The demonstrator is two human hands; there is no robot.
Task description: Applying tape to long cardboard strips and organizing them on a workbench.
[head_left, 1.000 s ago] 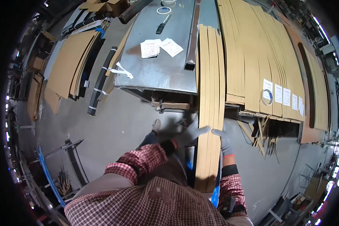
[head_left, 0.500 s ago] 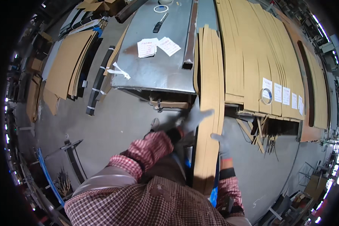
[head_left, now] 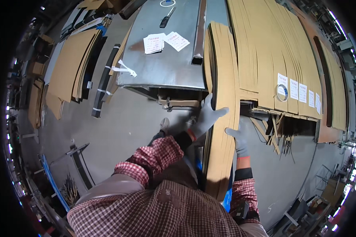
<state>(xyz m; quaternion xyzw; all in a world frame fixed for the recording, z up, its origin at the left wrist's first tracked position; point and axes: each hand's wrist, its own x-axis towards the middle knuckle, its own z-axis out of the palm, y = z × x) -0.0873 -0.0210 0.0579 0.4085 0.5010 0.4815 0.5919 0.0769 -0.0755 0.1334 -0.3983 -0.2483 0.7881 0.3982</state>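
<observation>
A long stack of narrow brown cardboard strips (head_left: 224,87) runs from the table's front edge toward my body. Both my hands wear grey gloves and grip this stack from opposite sides. My left hand (head_left: 209,116) presses its left side, with the thumb lying over the top strip. On the right edge, a little nearer to me, my right hand (head_left: 238,138) holds on with its thumb on top. Most of the fingers are hidden against the sides. Several layers show along the stack's left side, slightly apart at the far end.
A metal-topped table (head_left: 162,75) bears paper slips (head_left: 154,42), white ties (head_left: 124,69), a dark-handled tool (head_left: 167,19) and a square steel tube (head_left: 199,37). Wide cardboard sheets (head_left: 265,59) lie at right, offcuts hanging below. More cardboard (head_left: 73,65) and a dark bundle (head_left: 104,87) stand at left.
The strip stack has shifted slightly right and tilted, showing more layers on its left side. Both hands moved along with it, and the right hand lies a little higher in view.
</observation>
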